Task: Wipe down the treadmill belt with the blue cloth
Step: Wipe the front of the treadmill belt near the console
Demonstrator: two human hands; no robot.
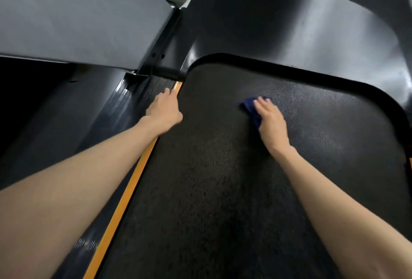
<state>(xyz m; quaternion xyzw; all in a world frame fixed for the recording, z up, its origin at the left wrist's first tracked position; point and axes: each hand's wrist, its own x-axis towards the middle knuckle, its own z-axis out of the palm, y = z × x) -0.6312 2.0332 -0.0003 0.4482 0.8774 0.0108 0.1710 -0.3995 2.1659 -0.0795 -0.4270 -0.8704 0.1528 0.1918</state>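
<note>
Right of centre, the right hand (270, 120) pressed the blue cloth (250, 106) flat under straight fingers against the treadmill belt (223, 178), near its top end. The left hand (163, 111), fingers spread, rested on the orange edge strip (124, 200), likely for support.

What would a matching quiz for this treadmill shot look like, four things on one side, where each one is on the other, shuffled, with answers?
Things:
1 blue cloth
2 left hand
3 right hand
4 orange strip

Places:
A running along the treadmill belt on its left edge
B pressed flat on top of the cloth
C empty, fingers out, at the left side rail
D on the belt, under a hand

Pairs: 1-D, 2-C, 3-B, 4-A
</note>
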